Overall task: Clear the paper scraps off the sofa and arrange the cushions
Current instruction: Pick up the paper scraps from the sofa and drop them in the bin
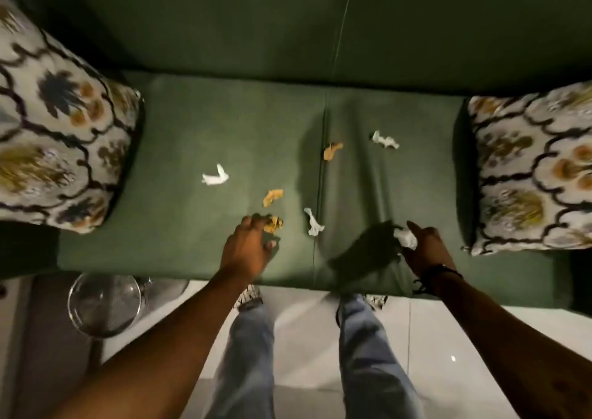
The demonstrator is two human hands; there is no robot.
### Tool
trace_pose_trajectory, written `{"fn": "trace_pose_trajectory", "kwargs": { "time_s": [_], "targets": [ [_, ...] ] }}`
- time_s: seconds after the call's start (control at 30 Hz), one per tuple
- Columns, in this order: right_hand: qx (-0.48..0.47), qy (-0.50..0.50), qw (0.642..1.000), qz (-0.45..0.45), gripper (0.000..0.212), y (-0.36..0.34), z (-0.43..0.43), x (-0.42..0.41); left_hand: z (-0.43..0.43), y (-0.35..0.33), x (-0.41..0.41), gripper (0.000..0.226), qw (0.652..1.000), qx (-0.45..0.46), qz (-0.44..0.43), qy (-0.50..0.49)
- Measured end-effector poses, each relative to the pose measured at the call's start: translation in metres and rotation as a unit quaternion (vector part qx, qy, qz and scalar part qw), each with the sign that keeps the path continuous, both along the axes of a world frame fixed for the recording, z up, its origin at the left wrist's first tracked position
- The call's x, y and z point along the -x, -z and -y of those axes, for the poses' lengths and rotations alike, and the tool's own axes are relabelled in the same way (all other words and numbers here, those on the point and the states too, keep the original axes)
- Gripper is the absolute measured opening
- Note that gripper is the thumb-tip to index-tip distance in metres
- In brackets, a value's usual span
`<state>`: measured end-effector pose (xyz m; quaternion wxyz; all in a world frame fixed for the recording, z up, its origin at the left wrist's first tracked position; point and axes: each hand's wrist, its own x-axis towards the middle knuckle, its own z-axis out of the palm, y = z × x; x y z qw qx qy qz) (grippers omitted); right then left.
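Several crumpled paper scraps lie on the green sofa seat (198, 123). My left hand (248, 247) pinches a yellow-brown scrap (274, 224) near the seat's front. My right hand (426, 247) grips a white scrap (406, 238) at the front right. Loose on the seat are a white scrap (215, 176), a yellow-brown scrap (273, 196), a white twisted scrap (314, 223), another yellow-brown scrap (332, 150) on the centre seam and a white scrap (385, 139) further back. A patterned cushion (61, 136) leans at the left end, a matching cushion (535, 168) at the right end.
A round glass-topped side table (104, 305) stands on the floor at the front left of the sofa. My legs in jeans (368, 348) stand on pale floor tiles (304, 332) against the sofa's front edge. The green backrest (256, 24) rises behind the seat.
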<state>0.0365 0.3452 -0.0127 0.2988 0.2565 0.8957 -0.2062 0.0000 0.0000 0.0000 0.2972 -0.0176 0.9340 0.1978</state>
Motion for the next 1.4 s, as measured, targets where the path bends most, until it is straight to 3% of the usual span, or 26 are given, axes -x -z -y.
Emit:
{"fn": "trace_pose_trajectory", "kwargs": {
  "time_s": [0.17,0.27,0.5,0.6,0.7,0.8,0.93,1.0,1.1,1.17,1.23,1.3,1.37,1.4],
  "targets": [
    [-0.04,0.043,0.996,-0.07,0.031,0.054,0.017,-0.004,-0.009,0.058,0.006,0.039,0.998,-0.007,-0.054,0.015],
    [-0.045,0.015,0.993,-0.109,0.021,0.057,0.024,-0.002,-0.008,0.067,0.008,0.023,0.997,-0.018,-0.067,0.012],
    [0.158,-0.016,0.967,-0.2,0.005,0.035,0.114,0.029,-0.012,0.059,0.009,0.006,0.981,-0.066,-0.18,0.04],
    [0.165,-0.028,0.971,-0.17,0.004,0.045,0.153,0.04,-0.012,0.061,0.029,0.008,0.979,-0.05,-0.198,-0.001],
    [0.133,0.03,0.985,-0.109,0.01,0.057,0.167,0.044,-0.015,0.062,0.051,0.008,0.986,-0.023,-0.163,0.017],
    [0.123,-0.028,0.987,-0.098,0.016,0.062,0.168,0.047,-0.018,0.064,0.063,0.006,0.989,-0.023,-0.144,0.032],
    [0.182,0.081,0.964,-0.179,0.02,0.049,0.156,0.072,-0.021,0.064,0.064,0.023,0.982,-0.107,-0.154,-0.03],
    [0.184,0.095,0.956,-0.209,0.043,0.043,0.142,0.097,-0.021,0.063,0.062,0.026,0.974,-0.143,-0.16,-0.074],
    [0.135,0.028,0.968,-0.211,0.074,0.042,0.124,0.146,-0.011,0.061,0.061,0.023,0.96,-0.17,-0.169,-0.147],
    [0.081,-0.033,0.977,-0.193,0.07,0.047,0.116,0.175,0.003,0.058,0.065,0.015,0.939,-0.175,-0.189,-0.227],
    [0.047,-0.086,0.982,-0.158,0.052,0.057,0.111,0.193,0.023,0.056,0.073,0.013,0.919,-0.175,-0.202,-0.289],
    [0.017,-0.133,0.98,-0.145,0.028,0.066,0.108,0.198,0.044,0.054,0.083,0.039,0.917,-0.153,-0.185,-0.319],
    [0.001,-0.147,0.977,-0.154,0.022,0.071,0.109,0.196,0.063,0.054,0.094,0.068,0.929,-0.124,-0.16,-0.31],
    [-0.002,-0.143,0.976,-0.162,0.021,0.071,0.109,0.193,0.07,0.056,0.098,0.07,0.939,-0.108,-0.149,-0.29]
  ]
}}
